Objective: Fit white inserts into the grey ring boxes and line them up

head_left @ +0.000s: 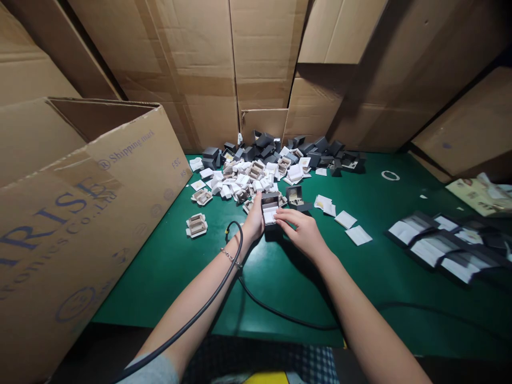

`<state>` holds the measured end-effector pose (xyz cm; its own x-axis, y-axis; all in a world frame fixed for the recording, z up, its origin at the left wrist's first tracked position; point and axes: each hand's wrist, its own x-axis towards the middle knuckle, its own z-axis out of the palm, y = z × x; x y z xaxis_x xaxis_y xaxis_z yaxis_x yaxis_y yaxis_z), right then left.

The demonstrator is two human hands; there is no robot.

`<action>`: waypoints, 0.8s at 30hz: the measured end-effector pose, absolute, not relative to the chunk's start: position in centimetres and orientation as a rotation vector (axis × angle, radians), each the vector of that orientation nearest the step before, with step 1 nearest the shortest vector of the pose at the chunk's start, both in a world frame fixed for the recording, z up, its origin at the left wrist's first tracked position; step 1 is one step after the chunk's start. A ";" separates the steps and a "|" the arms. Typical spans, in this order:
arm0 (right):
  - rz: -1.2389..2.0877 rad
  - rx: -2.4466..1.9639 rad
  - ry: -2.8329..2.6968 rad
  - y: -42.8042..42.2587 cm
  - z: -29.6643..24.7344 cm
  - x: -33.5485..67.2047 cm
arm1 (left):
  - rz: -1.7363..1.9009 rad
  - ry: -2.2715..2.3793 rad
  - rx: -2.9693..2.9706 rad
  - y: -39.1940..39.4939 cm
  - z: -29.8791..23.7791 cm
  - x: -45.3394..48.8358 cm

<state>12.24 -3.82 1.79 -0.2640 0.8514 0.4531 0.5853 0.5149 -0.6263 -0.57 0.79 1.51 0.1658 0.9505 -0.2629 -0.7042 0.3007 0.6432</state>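
Note:
My left hand point(255, 217) is closed around the left side of a small dark jewelry box point(273, 232), whose lid stands up. Inside the box lies a white insert point(270, 214). The fingertips of my right hand point(298, 230) are pressed together at the insert's right edge; whether they pinch it or only press on it is hard to see. Just behind stands another dark box point(295, 197) with its lid raised. A heap of white card inserts point(244, 178) lies beyond my hands.
Dark boxes point(264, 146) are piled at the back against cardboard. A large carton point(80, 213) stands at left. Several open boxes with white inserts point(432, 250) lie at right. White squares point(358, 235) are on the green table point(288, 298). A black cable point(200, 312) crosses my left arm.

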 end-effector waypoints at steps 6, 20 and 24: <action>0.311 -1.180 -2.058 -4.2 1.9 12.2 | 1.171 0.694 0.429 0.7 1.4 -0.7; -0.145 -1.310 -2.287 -4.2 1.6 11.6 | 1.284 0.673 0.490 0.3 0.7 -0.5; -0.206 -1.339 -2.276 -4.4 1.9 11.7 | 1.351 0.677 0.510 0.2 0.7 -0.4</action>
<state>11.75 -4.37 1.87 -0.4005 0.7802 0.4805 0.8537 0.5082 -0.1135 -0.44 0.22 0.69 0.0807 0.9858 -0.1474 -0.7080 0.1608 0.6877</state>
